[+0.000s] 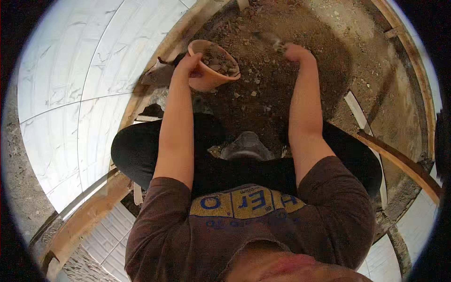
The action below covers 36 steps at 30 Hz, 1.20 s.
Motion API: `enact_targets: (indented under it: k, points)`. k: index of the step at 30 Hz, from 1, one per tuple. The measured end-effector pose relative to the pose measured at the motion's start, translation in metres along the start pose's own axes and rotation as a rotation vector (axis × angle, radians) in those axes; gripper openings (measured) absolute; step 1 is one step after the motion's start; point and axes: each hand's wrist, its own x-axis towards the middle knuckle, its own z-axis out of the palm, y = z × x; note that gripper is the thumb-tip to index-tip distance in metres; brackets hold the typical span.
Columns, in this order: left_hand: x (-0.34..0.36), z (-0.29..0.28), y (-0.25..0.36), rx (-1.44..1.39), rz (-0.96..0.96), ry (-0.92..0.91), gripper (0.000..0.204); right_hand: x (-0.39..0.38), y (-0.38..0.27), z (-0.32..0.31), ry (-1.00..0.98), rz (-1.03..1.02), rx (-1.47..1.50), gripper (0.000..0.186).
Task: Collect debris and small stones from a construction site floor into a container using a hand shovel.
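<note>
My left hand [189, 65] is closed on the rim of an orange bucket [206, 83], which tilts to the right. Broken stones and rubble [220, 62] lie inside it. Out over the dirt, my right hand [298, 52] is closed round the handle of what looks like a trowel [268, 38]. Its blade points left, low over the loose soil [282, 84], and blends into the ground. Whether the blade touches the soil I cannot tell. The bucket and the trowel are apart.
White tiles [112, 56] cover the surface on the left, edged by a curved wooden board [162, 49]. At right lie a pale strip [359, 112] and a wooden plank [399, 157]. Between my legs is a grey rounded object [246, 144]. Small stones dot the dirt.
</note>
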Motion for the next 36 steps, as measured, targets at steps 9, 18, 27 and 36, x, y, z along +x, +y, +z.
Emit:
enact_targets:
  k: [9,18,27,36]
  points:
    - [-0.039,0.038,0.028,0.422,0.308,-0.144,0.078,-0.049,-0.042,0.149,0.819,0.614,0.941,0.05]
    - [-0.068,0.07,0.02,0.68,0.486,0.147,0.062,-0.095,-0.127,0.288,0.348,0.44,0.663,0.054]
    - [-0.064,0.069,0.02,0.72,0.481,0.164,0.064,-0.111,-0.104,0.244,0.286,0.227,0.476,0.066]
    - [-0.059,0.07,0.028,0.807,0.375,0.153,0.063,-0.085,-0.11,0.279,0.37,-0.082,0.202,0.05]
